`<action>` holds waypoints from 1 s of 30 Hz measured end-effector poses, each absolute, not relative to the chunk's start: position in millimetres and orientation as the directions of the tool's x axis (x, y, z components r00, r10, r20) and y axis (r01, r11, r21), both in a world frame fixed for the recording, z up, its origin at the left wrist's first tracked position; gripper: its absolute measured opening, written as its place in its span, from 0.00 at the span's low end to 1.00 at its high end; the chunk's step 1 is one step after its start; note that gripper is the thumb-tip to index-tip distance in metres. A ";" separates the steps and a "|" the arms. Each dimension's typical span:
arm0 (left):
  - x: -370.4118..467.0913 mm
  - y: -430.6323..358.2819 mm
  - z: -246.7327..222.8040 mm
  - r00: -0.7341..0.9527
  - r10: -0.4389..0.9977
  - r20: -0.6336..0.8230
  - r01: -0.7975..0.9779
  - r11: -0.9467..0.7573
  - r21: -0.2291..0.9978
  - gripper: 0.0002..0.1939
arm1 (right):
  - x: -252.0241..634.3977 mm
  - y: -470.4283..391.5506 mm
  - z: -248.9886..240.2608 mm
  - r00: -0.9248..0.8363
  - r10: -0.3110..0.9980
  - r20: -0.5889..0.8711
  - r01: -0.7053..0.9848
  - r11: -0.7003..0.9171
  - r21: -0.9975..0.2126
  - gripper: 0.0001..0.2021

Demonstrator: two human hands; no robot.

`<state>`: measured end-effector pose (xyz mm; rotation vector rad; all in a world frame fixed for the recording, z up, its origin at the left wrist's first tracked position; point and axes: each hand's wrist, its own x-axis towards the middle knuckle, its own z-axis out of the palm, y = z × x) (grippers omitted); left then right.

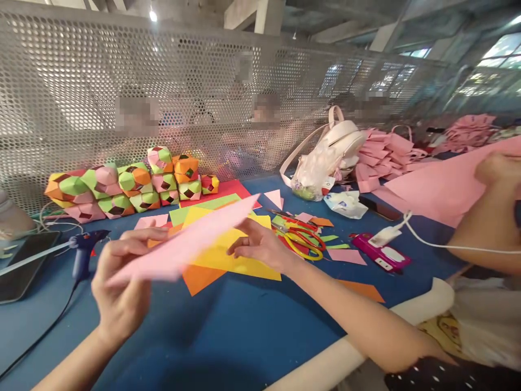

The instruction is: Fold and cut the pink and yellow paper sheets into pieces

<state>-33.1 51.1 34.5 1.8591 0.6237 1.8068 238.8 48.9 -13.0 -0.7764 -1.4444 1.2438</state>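
Observation:
My left hand [124, 282] grips the left end of a pink paper sheet [191, 239], its thumb and fingers closed on the edge. The sheet is tilted, with its far corner raised to the right, and looks slightly blurred. My right hand [260, 244] has its fingers curved and apart, just right of the pink sheet and over yellow paper [252, 266]; whether a fingertip touches the pink sheet is unclear. Orange paper [203, 278] shows under the yellow. Scissors with red and yellow handles [303, 241] lie among paper scraps right of my right hand.
Folded paper balls [136, 179] stand along the perforated metal screen [203, 65]. A blue glue gun [87, 250] is at left beside a dark tray [28, 266]. A pale backpack [329, 152] and purple power strip [380, 254] are at right, near another person's arm [484, 228].

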 end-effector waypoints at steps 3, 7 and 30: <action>-27.7 47.8 30.1 0.310 0.504 0.806 -0.109 -0.824 0.557 0.11 | 241.0 43.0 -13.8 -0.162 0.941 0.296 -0.150 0.273 -0.950 0.22; -25.5 49.6 20.8 0.523 0.435 0.733 -0.031 -0.850 0.527 0.06 | 260.0 39.6 -15.8 -0.062 0.967 0.246 -0.122 0.237 -0.964 0.21; 4.9 10.6 4.2 0.794 -0.001 0.608 0.329 -0.841 -0.431 0.09 | 201.9 -12.4 -9.5 -0.114 0.992 0.056 -0.424 0.002 -0.906 0.21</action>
